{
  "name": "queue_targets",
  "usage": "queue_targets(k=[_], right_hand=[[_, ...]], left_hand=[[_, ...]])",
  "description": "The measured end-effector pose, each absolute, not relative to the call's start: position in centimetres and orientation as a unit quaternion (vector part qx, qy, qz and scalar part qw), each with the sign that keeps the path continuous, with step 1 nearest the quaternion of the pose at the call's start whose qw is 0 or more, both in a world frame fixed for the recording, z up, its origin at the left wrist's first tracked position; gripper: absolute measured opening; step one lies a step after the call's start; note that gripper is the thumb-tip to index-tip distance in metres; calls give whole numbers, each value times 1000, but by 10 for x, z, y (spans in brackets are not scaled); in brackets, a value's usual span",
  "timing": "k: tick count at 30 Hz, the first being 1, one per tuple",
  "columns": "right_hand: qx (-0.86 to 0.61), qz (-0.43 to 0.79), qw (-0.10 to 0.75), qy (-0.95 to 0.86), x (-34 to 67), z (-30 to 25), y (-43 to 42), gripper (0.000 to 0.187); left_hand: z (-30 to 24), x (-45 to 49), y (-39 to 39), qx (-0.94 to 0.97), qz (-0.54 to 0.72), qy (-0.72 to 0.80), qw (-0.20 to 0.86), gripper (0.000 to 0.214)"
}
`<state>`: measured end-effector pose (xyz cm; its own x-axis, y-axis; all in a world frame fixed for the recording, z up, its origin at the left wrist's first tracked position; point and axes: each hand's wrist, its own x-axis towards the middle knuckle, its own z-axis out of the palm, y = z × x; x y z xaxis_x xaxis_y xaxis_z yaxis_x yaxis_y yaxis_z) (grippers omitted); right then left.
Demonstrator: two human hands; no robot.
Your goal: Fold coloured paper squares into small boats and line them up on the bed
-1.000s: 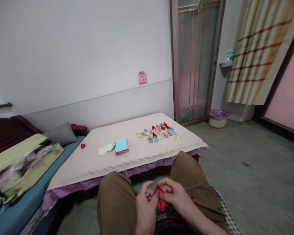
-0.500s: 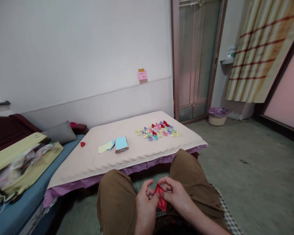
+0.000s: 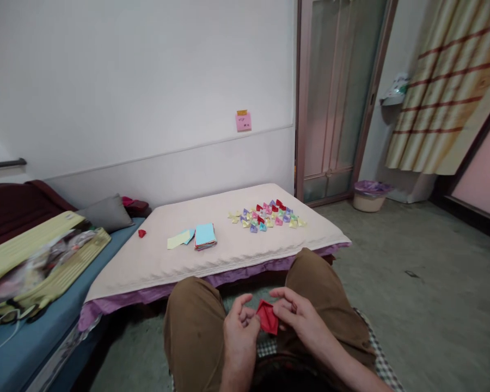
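Between my knees, both hands hold a small folded red paper (image 3: pixel 267 318). My left hand (image 3: pixel 239 330) pinches its left edge with curled fingers. Fingers of my right hand (image 3: pixel 298 316) are closed on its right side. Ahead, on a low cream-covered mattress (image 3: pixel 155 264), lie several small folded paper pieces in many colours (image 3: pixel 266 215). A stack of coloured paper sheets (image 3: pixel 204 236) with a blue one on top sits further left, next to a loose yellow sheet (image 3: pixel 177 239). A single red folded piece (image 3: pixel 141 233) lies near the mattress's left edge.
A blue bed (image 3: pixel 28 343) at left carries a yellow bag (image 3: pixel 41 261), a grey pillow (image 3: pixel 106 213) and a dark red blanket (image 3: pixel 12 204). A pink note (image 3: pixel 243 121) is stuck on the white wall. A bin (image 3: pixel 369 196) stands by the door, beside a striped curtain (image 3: pixel 436 92).
The view has shifted slightly left and up. My hands have turned the red paper so it lies flatter between the fingers, and my left fingers have spread a little.
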<state>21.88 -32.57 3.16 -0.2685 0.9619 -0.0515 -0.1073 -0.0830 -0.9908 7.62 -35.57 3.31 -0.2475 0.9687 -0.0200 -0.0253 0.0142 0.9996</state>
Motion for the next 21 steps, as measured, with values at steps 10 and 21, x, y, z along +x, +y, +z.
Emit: queue_targets(k=[10,21], right_hand=[[-442,206,443,-752,215,47,-342,10],[-486,61,380,-785,204,30,-311,13]], left_hand=[[25,70,-352,414,601,574,373,36],[7,51,-338,510,512,617,311,50]])
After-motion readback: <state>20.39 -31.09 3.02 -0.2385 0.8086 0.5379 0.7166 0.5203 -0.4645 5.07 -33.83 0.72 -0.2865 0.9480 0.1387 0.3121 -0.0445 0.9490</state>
